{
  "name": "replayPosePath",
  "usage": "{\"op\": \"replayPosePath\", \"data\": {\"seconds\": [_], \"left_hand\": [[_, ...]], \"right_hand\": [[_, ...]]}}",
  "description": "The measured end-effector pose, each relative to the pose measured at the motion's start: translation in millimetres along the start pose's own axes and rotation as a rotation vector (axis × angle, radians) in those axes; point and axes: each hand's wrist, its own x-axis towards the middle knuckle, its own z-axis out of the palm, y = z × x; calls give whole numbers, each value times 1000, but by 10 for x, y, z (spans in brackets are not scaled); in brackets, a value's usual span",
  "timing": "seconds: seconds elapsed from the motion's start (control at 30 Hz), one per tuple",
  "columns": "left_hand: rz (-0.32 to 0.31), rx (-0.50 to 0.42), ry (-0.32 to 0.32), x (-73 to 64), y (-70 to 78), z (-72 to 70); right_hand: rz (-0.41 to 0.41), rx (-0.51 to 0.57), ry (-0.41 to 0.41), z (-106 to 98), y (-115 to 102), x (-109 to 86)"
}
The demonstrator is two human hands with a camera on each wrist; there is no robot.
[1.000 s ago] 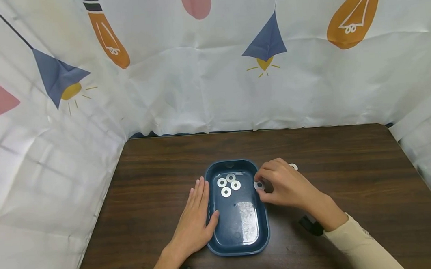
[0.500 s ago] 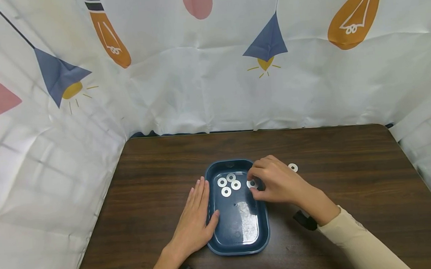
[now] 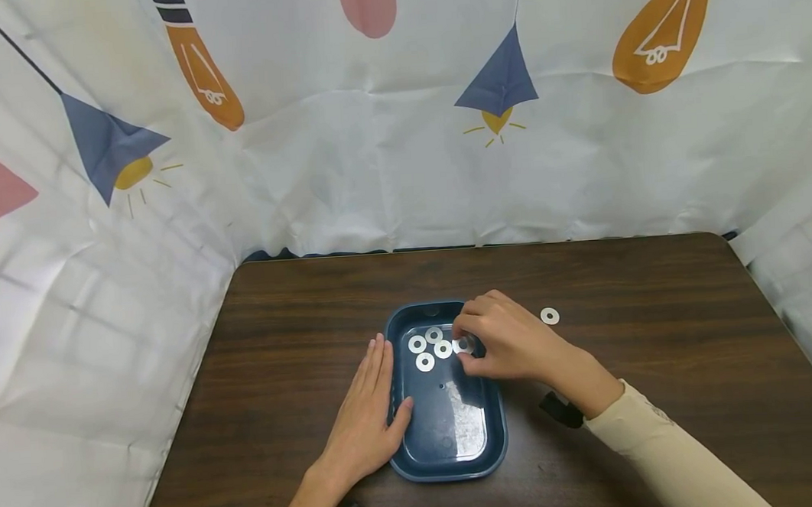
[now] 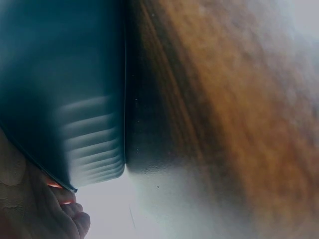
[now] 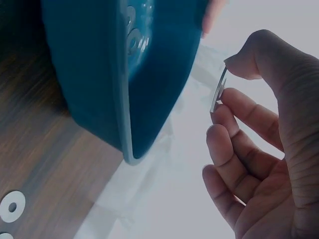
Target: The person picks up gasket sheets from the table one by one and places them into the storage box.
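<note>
Dark table (image 3: 299, 313), lower centre: right hand (image 3: 510, 340) pinches a white ring (image 3: 458, 349) over the blue tray (image 3: 428, 421), left hand (image 3: 363, 424) straight-fingered against it.

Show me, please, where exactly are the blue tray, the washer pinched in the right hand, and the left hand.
Blue tray (image 3: 425, 421): head view, bare part of its floor.
Pinched washer (image 5: 219, 91): right wrist view, middle of its thin profile.
Left hand (image 3: 362, 428): head view, back of the hand.
</note>
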Motion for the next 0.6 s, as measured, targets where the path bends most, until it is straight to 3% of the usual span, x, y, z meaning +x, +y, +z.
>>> {"op": "replayPosePath", "data": {"seconds": [0.6], "left_hand": [[27,16,7,-1,-18,-3]], "right_hand": [[-77,10,-74,83,-128,275]]}}
